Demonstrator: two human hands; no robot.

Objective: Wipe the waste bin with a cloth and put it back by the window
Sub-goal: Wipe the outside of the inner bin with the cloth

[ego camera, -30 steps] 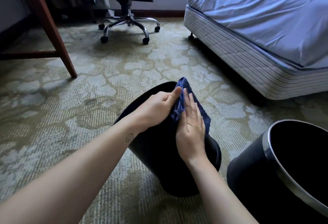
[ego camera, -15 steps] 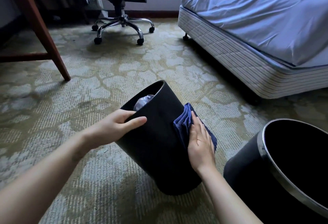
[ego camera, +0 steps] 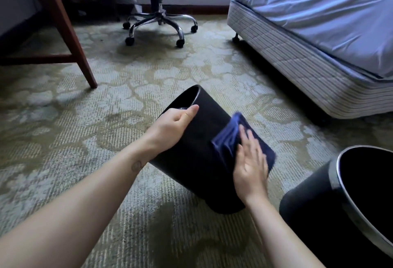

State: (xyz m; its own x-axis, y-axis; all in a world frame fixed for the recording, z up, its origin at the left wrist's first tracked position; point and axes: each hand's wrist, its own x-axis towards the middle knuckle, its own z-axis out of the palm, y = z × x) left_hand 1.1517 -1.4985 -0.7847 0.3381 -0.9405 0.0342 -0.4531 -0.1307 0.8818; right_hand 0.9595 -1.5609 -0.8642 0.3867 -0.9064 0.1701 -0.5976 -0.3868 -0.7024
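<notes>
Left hand (ego camera: 170, 127) grips the tilted bin's (ego camera: 200, 150) rim; right hand (ego camera: 251, 161), fingers flat, presses the cloth (ego camera: 229, 136) against its side.

Left hand (ego camera: 172, 127) now seemingly grips bin (ego camera: 197, 161) rim.

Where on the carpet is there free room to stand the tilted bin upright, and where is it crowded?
The widest bare carpet lies left of the tilted bin, bordered by the desk leg and the chair. A narrower strip runs between the bin and the bed. The right is crowded: the steel-rimmed bin stands close beside the right hand and cloth.
</notes>
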